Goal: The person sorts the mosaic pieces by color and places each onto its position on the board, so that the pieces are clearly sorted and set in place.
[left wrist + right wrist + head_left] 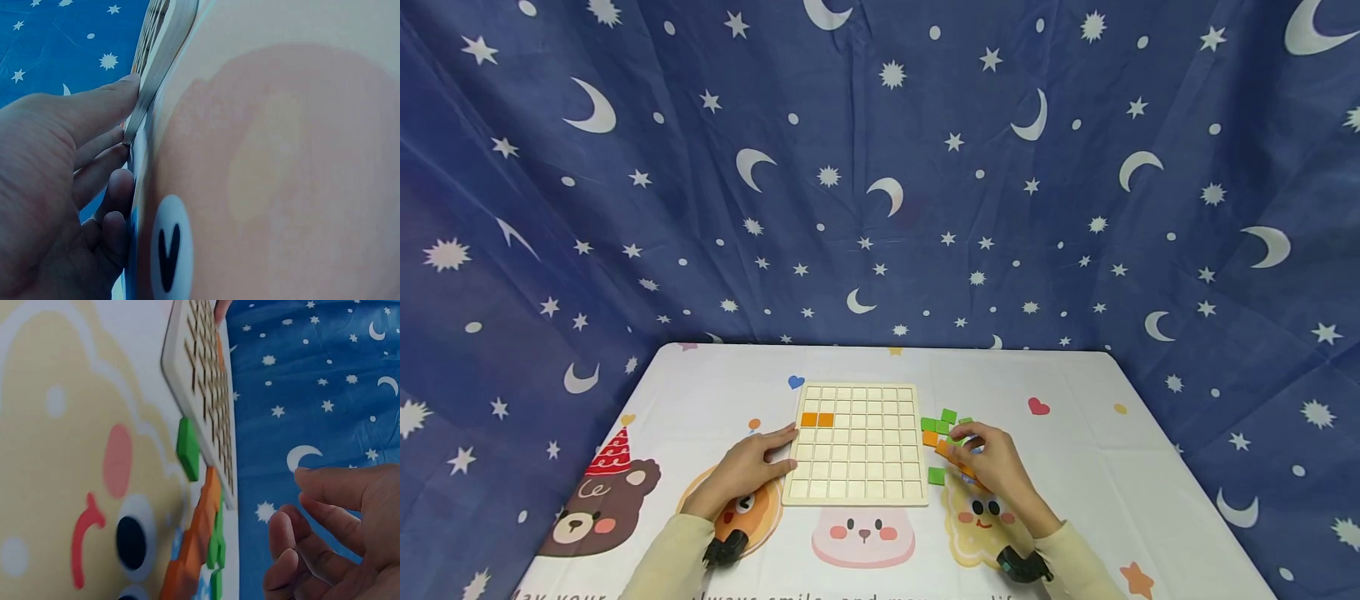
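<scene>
A blue curtain [880, 192] printed with white moons and stars rises behind your workspace. In front of it, your table [1067, 467] wears a white cover with cartoon prints; the brown bear [598, 521] in a red party hat lies toward its left side. The pale gridded board [872, 467] lies flat near the middle, between your hands.

Your left hand [745, 465] has its thumb and fingers spread apart and relaxed, the tips touching the board's left edge without gripping it. Your right hand [996, 462] is over the loose pieces just beside the board's right edge, its fingers softly bent, the thumb apart from them, and nothing shows in its hold. At each wrist you wear a small black device [1025, 565].

Smallest are the square tiles. Two orange tiles [826, 420] sit side by side in the two leftmost compartments of one row, nearer the board's far edge. Loose green tiles [928, 424] and loose orange tiles [930, 438] lie clustered by your right fingertips, partly hidden, while one lone green tile [936, 476] lies nearer you.
</scene>
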The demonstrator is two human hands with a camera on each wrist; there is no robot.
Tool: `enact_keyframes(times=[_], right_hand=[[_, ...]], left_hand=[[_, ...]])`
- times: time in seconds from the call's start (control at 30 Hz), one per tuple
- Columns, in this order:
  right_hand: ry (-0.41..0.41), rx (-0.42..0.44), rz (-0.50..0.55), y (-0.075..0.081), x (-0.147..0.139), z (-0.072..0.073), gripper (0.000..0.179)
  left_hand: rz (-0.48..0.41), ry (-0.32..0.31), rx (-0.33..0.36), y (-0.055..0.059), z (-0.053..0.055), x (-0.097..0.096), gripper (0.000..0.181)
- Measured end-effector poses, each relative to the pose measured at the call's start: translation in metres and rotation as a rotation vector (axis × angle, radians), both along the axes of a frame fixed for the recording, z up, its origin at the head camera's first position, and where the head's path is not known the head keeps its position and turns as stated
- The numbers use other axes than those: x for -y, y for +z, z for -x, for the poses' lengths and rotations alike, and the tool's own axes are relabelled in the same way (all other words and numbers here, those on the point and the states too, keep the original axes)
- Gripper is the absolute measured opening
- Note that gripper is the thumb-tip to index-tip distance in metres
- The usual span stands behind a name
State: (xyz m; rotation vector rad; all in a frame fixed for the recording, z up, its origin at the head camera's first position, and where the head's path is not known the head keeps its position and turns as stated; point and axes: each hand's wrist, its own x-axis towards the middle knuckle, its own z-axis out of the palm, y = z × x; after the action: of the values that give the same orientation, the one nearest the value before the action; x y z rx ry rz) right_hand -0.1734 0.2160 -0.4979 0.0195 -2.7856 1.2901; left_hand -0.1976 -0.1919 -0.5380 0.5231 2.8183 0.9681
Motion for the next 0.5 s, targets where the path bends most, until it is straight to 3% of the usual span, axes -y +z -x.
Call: enact_keyframes(times=[0.5], right_hand=[[-0.028, 0.059, -0.099, -0.018, -0.014, 0.003, 0.023]], left_hand=[[0.003, 0.006, 0.000, 0.001, 0.001, 0.000, 0.062]])
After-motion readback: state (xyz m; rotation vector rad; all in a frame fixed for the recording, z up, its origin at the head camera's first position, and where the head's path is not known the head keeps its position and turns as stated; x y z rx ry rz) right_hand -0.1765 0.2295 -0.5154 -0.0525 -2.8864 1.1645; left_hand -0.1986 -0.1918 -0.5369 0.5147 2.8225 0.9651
